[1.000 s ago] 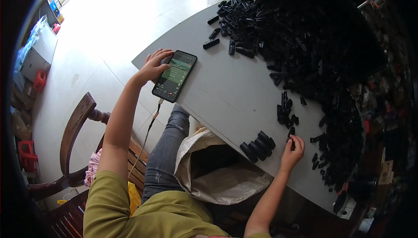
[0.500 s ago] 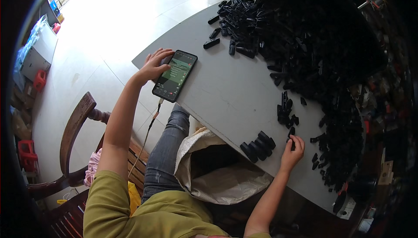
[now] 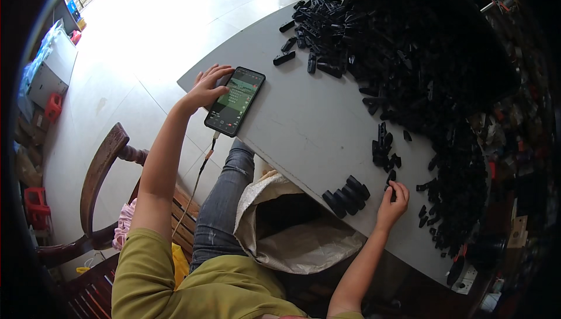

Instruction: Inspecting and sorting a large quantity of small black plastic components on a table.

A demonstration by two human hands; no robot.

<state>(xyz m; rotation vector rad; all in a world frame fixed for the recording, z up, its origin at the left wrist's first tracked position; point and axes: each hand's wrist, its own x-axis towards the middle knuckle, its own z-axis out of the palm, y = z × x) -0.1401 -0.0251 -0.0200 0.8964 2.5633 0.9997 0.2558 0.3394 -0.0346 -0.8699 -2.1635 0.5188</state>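
My left hand point(image 3: 205, 89) rests at the left edge of a phone point(image 3: 235, 101) with a lit screen, its thumb over the glass and its other fingers stretched out on the table corner. A cable point(image 3: 208, 154) hangs from the phone's lower end. Low on the right, my right hand point(image 3: 394, 200) is closed on a small black plastic piece point(image 3: 391, 177), mostly hidden by the fingers. To its left, several black pieces point(image 3: 346, 197) lie side by side in a row near the table edge. A small cluster of loose black pieces point(image 3: 383, 148) lies just beyond the hand.
A large heap of black plastic pieces point(image 3: 409, 85) covers the far and right parts of the grey table point(image 3: 292, 120). Below the near edge, a pale woven sack point(image 3: 315, 252) gapes beside my leg. A wooden chair point(image 3: 104, 173) stands at the left.
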